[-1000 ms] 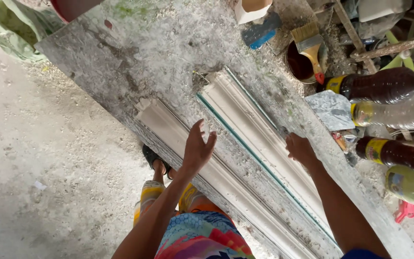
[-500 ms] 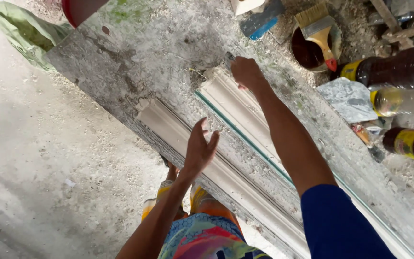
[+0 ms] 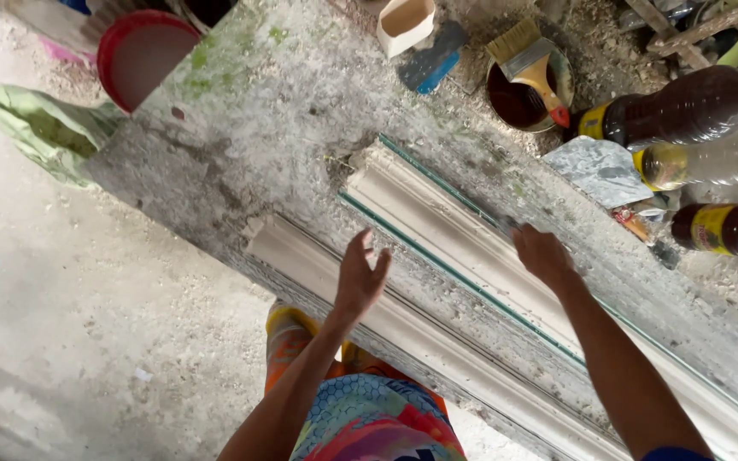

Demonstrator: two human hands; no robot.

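Two long white plaster mouldings lie along a rough grey workbench (image 3: 258,111). The farther moulding (image 3: 437,226) sits in a green-edged frame; the nearer moulding (image 3: 318,260) runs along the bench's front edge. My left hand (image 3: 360,277) hovers over the nearer moulding with fingers spread, holding nothing. My right hand (image 3: 542,253) rests palm down on the far edge of the farther moulding, fingers together, gripping nothing that I can see.
A paintbrush (image 3: 530,58) lies across a tin of dark liquid (image 3: 518,101). Dark bottles (image 3: 685,107) and a clear bottle (image 3: 728,158) lie at the right. A red bowl (image 3: 134,55), a white cup (image 3: 405,21) and a green sack (image 3: 44,128) sit at the left.
My right hand has drawn back from the moulding's far end toward me along its edge. My left hand stays spread above the nearer moulding. The view has shifted.
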